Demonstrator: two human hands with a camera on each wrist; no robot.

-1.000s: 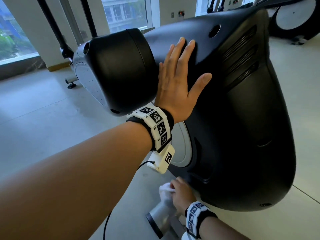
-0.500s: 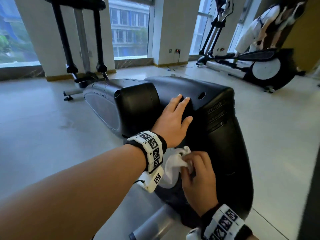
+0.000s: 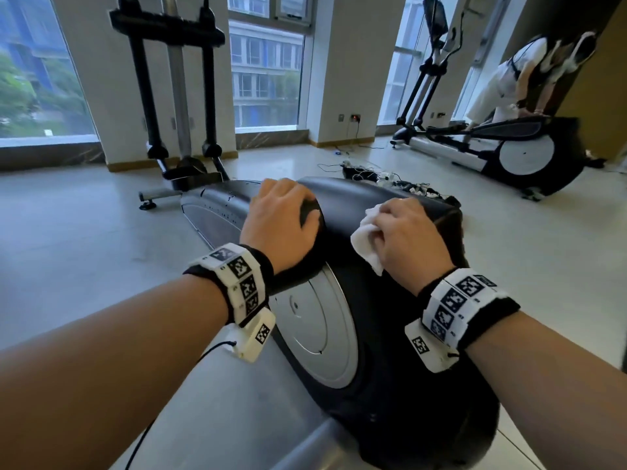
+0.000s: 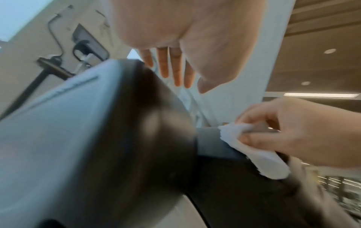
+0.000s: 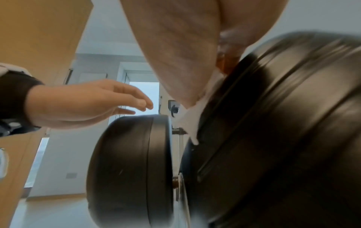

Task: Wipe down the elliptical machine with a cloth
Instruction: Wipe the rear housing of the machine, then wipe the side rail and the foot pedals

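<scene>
We see a pale, glossy tiled floor (image 3: 84,239) spreading across a room with tall windows (image 3: 266,72) and white pillars. On it, right below us, stands the large black plastic elliptical machine (image 3: 383,334) with its rounded shroud, a silver disc panel (image 3: 322,337) on its side and a grey rail running toward us. A separate black drum-shaped cover (image 5: 129,169) sits beside the main shroud, on its left. Further back rise the machine's black uprights and grey centre post (image 3: 178,83). Off to the right, well apart, stands a second black-and-white elliptical (image 3: 509,147), with a person in white (image 3: 515,76) bent over it. Between the two machines a tangle of dark cables (image 3: 383,179) lies on the floor.

Our left hand (image 3: 276,223) sits over the top of the drum-shaped cover; from the wrist views its fingers (image 4: 173,69) look straight and relaxed, holding nothing, and whether they press on the cover or float just above it we cannot tell. Our right hand (image 3: 403,239) grips a small white crumpled cloth (image 3: 366,237), fingers curled round it, and holds it against the top of the black shroud, just right of the gap beside the drum cover. Both wrists wear black bands with white blocks of square black-and-white markers (image 3: 237,283).
</scene>
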